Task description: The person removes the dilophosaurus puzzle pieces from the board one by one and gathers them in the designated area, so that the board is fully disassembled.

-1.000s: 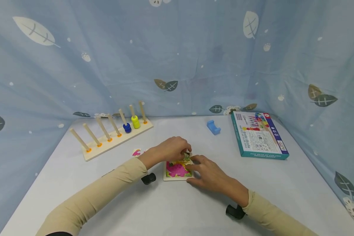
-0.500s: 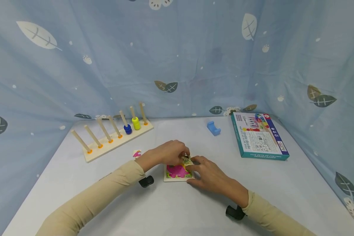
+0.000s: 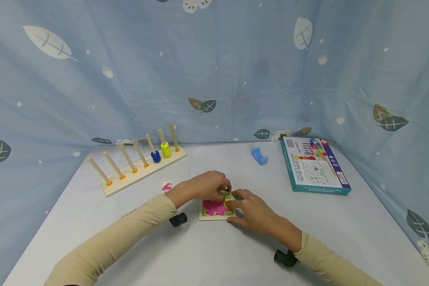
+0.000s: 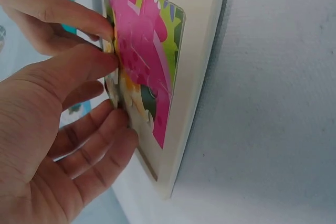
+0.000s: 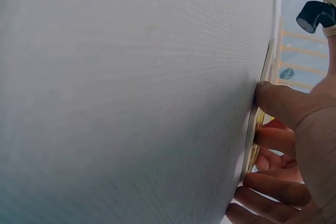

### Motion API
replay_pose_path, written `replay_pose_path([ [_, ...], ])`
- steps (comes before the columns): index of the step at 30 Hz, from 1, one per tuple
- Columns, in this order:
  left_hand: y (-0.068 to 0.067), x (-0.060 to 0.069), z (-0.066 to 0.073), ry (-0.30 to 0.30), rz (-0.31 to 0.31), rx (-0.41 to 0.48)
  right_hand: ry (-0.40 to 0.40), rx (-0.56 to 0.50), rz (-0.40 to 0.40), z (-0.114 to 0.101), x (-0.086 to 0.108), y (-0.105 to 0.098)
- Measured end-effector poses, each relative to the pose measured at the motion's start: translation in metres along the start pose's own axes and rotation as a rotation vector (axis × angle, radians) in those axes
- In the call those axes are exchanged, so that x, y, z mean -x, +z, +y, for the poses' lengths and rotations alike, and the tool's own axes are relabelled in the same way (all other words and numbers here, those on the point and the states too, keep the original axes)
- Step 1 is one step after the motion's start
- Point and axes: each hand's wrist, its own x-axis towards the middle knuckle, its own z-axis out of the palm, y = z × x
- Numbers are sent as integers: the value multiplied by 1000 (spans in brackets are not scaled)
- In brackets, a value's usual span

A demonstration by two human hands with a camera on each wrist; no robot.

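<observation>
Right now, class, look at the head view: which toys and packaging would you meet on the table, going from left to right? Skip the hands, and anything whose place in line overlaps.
Peg stand → puzzle → blue block → box.

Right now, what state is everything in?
Square wooden pink-dinosaur puzzle: lying flat, partly filled
Left grip: pinching a greenish piece
Right grip: touching the puzzle
Pink-and-white flat piece: loose, outside puzzle
Pale wooden peg rack: two pegs loaded, five bare
Blue curved block: lying apart
Teal-edged rectangular box: lying flat, apparently closed
</observation>
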Motion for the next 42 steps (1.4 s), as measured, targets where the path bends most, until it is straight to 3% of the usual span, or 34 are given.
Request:
replay_pose_path([
  [6, -9, 5, -2, 4, 12, -14, -5, 9, 3, 0, 0, 0],
  [13, -32, 21, -13, -26, 75, -25, -12, 30, 10, 1, 0, 0],
  [17, -37, 32, -20, -34, 95, -9, -10, 41, 6, 1, 1, -1],
  [27, -24, 52, -41, -83, 110, -10, -20, 89, 16, 2, 3, -3],
  [42, -14, 55, -49, -77, 103, -40, 11, 84, 6, 15, 13, -10],
])
